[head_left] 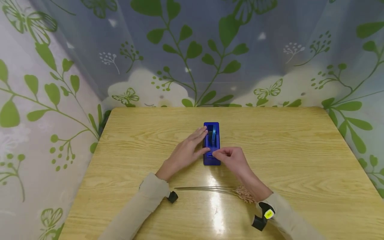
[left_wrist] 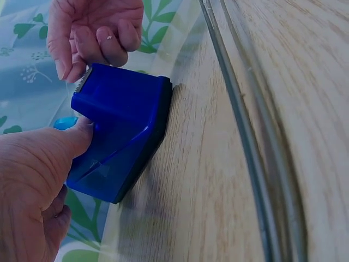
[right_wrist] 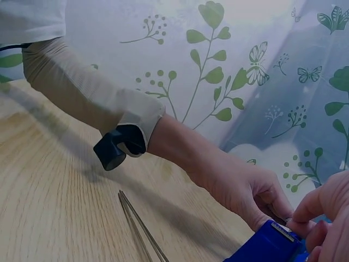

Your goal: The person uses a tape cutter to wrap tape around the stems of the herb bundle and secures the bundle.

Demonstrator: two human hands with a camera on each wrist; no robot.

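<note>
A blue tape dispenser (head_left: 211, 160) stands on the wooden table, its roll (head_left: 214, 135) toward the far end. My left hand (head_left: 189, 148) holds the dispenser from the left, fingers along its side and thumb near the roll. In the left wrist view that thumb lies just behind the serrated cutter (left_wrist: 83, 79). My right hand (head_left: 235, 159) is at the near end, thumb and index finger pinched together right by the cutter. A thin clear edge of tape (left_wrist: 68, 87) shows under those fingertips; the rest of it is hidden.
Dried stems (head_left: 207, 188) with a pinkish flower head (head_left: 245, 194) lie across the table in front of the dispenser, the flower head partly under my right wrist. A leaf-patterned curtain (head_left: 192, 66) hangs behind the table's far edge and along its sides.
</note>
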